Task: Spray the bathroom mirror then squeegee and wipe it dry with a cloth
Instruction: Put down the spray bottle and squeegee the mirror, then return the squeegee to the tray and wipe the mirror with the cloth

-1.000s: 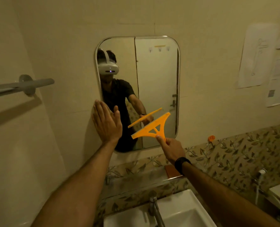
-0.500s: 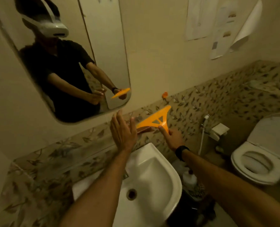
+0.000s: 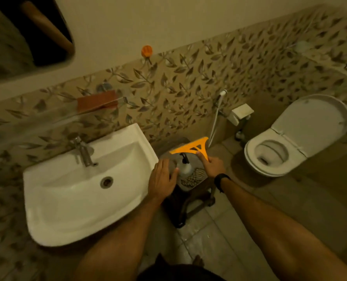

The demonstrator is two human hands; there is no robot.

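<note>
Mirror: only its lower corner shows, at the upper left, well above and away from both hands.
Sink: white basin at the left, with a tap at its back rim.
Left hand: hovers past the sink's right rim over the stool, fingers straight and close together, holding nothing; the fingertips are just beside the bottle.
Stool: small dark stool between sink and toilet, serving as the table for the cleaning things.
Spray bottle: upright on the stool, pale body with a dark pump top; probably light and a bit slippery, best gripped round the body.
Cloth: striped, crumpled on the stool beside the bottle; soft and limp, so any bunched fold should do as a hold.
Squeegee: orange plastic, stiff and light by its look, held over the stool's far side with its blade edge toward the wall.
Right hand: fingers clamped on the squeegee's handle stem, the sound place to hold it.
Toilet: at the right, lid up.
Stage, as a judgement: the squeegee looks about to be set down and the cloth taken for drying.
</note>
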